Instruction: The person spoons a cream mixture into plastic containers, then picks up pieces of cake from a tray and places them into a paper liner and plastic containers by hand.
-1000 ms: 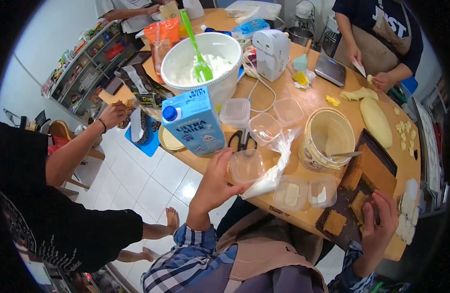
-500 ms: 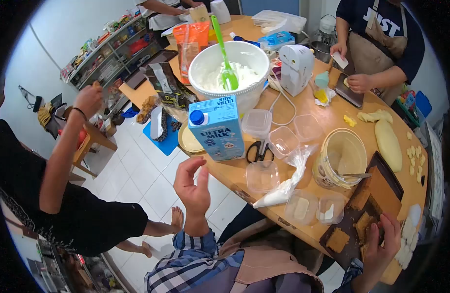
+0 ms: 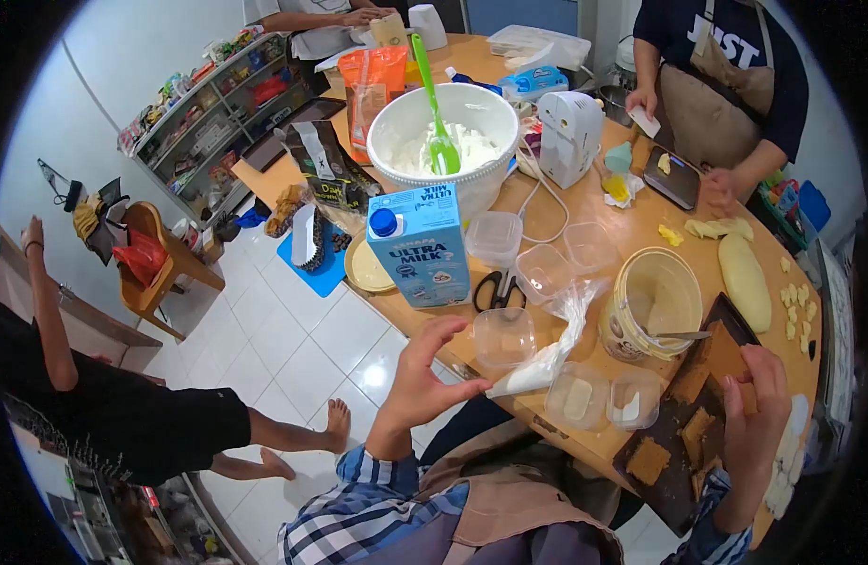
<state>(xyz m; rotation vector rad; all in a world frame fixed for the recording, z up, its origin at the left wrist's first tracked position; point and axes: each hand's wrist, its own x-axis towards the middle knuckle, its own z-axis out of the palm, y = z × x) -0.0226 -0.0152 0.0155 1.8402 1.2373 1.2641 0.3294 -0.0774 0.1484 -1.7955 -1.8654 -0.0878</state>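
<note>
My left hand (image 3: pixel 430 377) is raised at the table's near edge with thumb and fingers apart, holding nothing; its thumb is near the tip of a white-filled piping bag (image 3: pixel 547 363). An empty clear container (image 3: pixel 504 337) lies just beyond. Over the dark tray (image 3: pixel 667 496) at the right, my right hand (image 3: pixel 756 424) has its fingers apart beside the brown cake (image 3: pixel 730 353). Cut cake pieces (image 3: pixel 648 460) lie on the tray. Two small containers (image 3: pixel 577 397) with pale contents stand left of it. A tub (image 3: pixel 652 301) holds a metal utensil.
A blue milk carton (image 3: pixel 418 247), black scissors (image 3: pixel 499 291) and a white bowl (image 3: pixel 443 141) with a green spatula (image 3: pixel 438 113) stand on the table (image 3: pixel 434 325). Dough (image 3: pixel 745 282) lies at the right. One person works by a scale (image 3: pixel 674 176), another at the back; a third stands left.
My left hand has opened wider and moved right. My right hand has lifted a little from the cake pieces. The person at left has moved away from the table, and the scale now holds a dough piece.
</note>
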